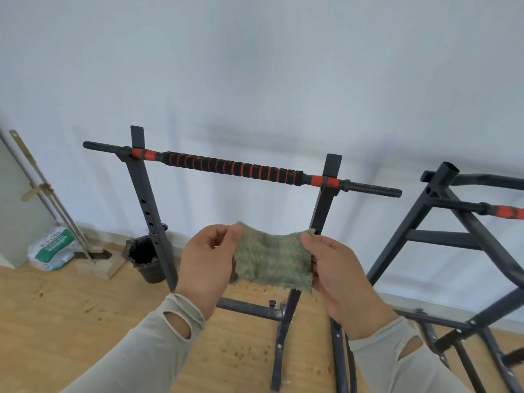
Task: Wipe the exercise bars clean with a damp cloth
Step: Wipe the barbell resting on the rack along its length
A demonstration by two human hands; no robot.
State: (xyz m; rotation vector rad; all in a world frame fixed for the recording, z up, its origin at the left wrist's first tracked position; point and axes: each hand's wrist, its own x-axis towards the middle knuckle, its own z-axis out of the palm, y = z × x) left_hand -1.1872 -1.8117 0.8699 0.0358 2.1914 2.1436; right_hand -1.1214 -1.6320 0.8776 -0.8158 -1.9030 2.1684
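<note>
A green fuzzy cloth is stretched flat between my two hands at chest height. My left hand pinches its left edge and my right hand pinches its right edge. Behind and above the cloth, a black bar with orange stripes lies across two dark steel uprights, well apart from the cloth. A second dark frame stands at the right, with another orange-and-black bar partly cut off by the frame edge.
A black bucket sits on the wooden floor by the left upright. Further left lie a white-green bag, a wood block and a leaning metal pole. White wall behind.
</note>
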